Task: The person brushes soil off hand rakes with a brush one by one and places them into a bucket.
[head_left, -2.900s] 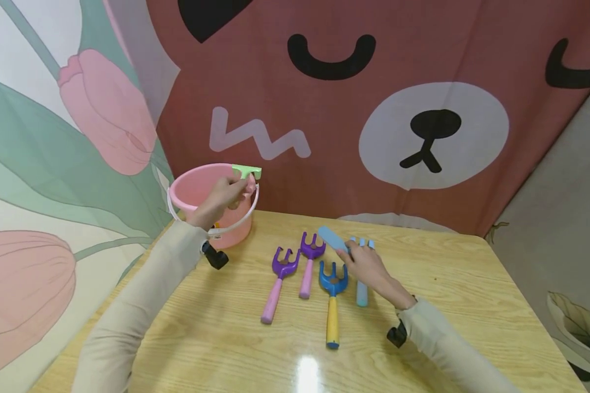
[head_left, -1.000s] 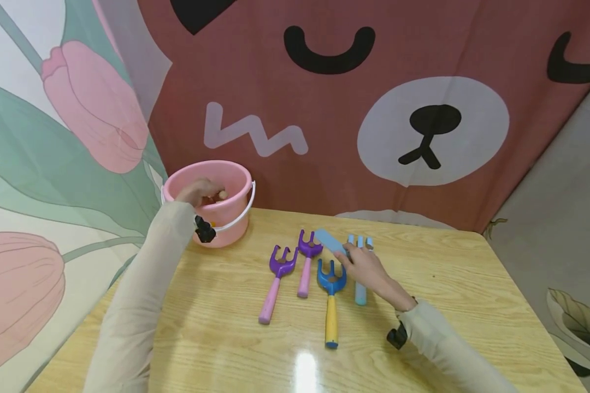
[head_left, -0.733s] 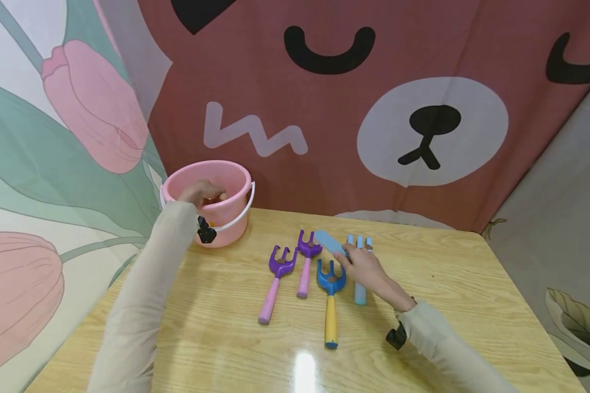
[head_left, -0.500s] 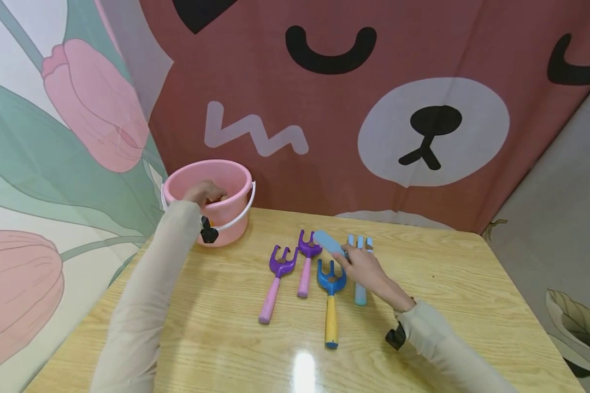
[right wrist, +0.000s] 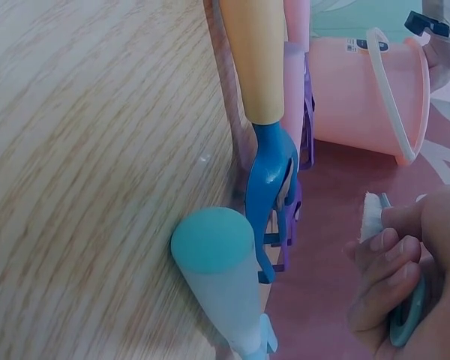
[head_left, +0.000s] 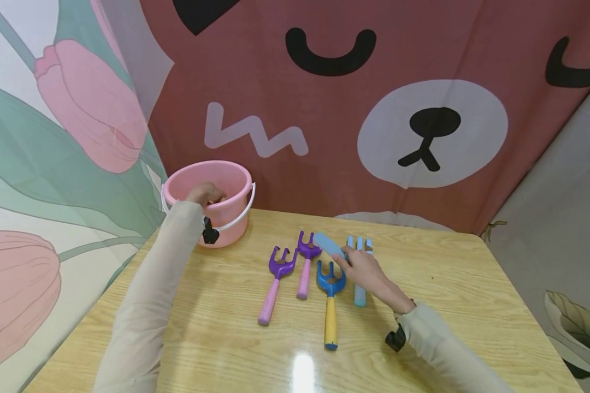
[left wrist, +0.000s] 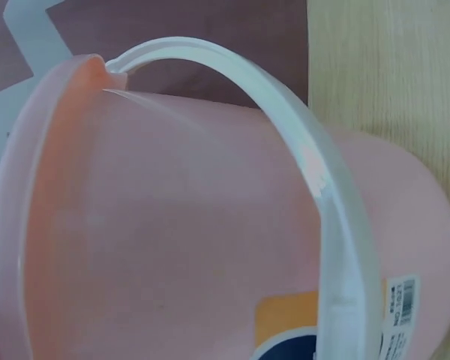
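Observation:
My left hand [head_left: 207, 193] reaches over the rim into the pink bucket [head_left: 233, 229], its fingers hidden behind the bucket's wall; I cannot tell what it holds. The left wrist view is filled by the bucket's outside [left wrist: 180, 195] and its white carrying handle [left wrist: 315, 157]. Above the table my right hand [head_left: 366, 268] grips a light-blue brush [head_left: 328, 243]; the right wrist view shows white bristles and a teal loop by the curled fingers [right wrist: 394, 281]. Under this hand lies a light-blue toy hand fork [head_left: 360, 295], beside a blue fork with a yellow handle [head_left: 331, 322].
Two purple toy forks with pink handles, the left one [head_left: 269, 303] and the right one [head_left: 304, 278], lie on the wooden table [head_left: 216, 338] between bucket and right hand. A printed curtain [head_left: 334, 147] hangs right behind the table.
Earliest, my left hand held a light-green, T-shaped tool at the bucket's rim; it has since gone down inside the bucket and the tool is out of sight. The right hand holds nearly still.

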A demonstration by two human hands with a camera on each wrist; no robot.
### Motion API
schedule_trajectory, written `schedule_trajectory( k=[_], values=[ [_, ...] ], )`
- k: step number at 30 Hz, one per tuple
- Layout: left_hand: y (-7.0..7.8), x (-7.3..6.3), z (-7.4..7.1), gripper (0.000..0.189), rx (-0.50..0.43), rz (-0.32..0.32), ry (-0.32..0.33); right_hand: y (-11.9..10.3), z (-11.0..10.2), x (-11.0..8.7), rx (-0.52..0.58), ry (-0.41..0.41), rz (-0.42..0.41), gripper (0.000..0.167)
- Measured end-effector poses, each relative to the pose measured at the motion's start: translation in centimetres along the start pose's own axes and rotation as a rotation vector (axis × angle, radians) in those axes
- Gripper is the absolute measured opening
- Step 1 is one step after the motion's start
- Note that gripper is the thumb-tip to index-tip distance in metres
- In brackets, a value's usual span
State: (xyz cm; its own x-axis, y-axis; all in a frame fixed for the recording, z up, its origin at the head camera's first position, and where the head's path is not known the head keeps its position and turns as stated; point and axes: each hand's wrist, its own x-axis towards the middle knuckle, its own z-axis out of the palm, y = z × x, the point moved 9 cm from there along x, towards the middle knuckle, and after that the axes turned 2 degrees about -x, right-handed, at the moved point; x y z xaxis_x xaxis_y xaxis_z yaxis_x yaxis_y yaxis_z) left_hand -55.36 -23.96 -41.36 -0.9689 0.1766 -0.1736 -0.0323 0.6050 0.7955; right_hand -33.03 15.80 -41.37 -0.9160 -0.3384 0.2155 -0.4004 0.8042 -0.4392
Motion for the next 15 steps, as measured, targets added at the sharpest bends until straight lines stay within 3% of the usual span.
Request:
schedule_trajectory(
  k=[1, 2, 5, 8, 9, 10, 12, 15],
  values=[
    [-1.5, 1.8, -0.3, 0.025, 0.015, 0.021, -0.004, 0.0, 0.0, 0.0, 0.001, -0.001, 0.000, 0.025],
    [-2.3, 2.7, -0.5, 0.023, 0.092, -0.021, 0.005, 0.0, 0.0, 0.0, 0.001, -0.001, 0.002, 0.024],
    [-5.9, 7.5, -1.3, 0.017, 0.249, -0.021, -0.001, 0.1, 0.0, 0.0, -0.003, -0.002, 0.006, 0.024],
    [-9.2, 11.4, -1.6, 0.014, 0.319, -0.040, -0.020, 0.2, 0.0, 0.0, -0.002, -0.003, 0.010, 0.025],
    [-10.1, 12.7, -1.6, 0.016, 0.313, -0.015, -0.027, 0.2, 0.0, 0.0, -0.001, -0.004, 0.008, 0.025],
    [-10.6, 13.5, -1.5, 0.017, 0.303, 0.050, -0.036, 0.2, 0.0, 0.0, 0.001, -0.005, 0.005, 0.026],
    [-10.7, 13.5, -1.3, 0.019, 0.259, 0.045, -0.044, 0.2, 0.1, -0.1, 0.011, -0.008, 0.002, 0.026],
    [-6.0, 7.6, -0.9, 0.024, 0.241, 0.004, -0.034, 0.2, 0.1, -0.2, 0.016, -0.012, 0.002, 0.027]
  ],
)
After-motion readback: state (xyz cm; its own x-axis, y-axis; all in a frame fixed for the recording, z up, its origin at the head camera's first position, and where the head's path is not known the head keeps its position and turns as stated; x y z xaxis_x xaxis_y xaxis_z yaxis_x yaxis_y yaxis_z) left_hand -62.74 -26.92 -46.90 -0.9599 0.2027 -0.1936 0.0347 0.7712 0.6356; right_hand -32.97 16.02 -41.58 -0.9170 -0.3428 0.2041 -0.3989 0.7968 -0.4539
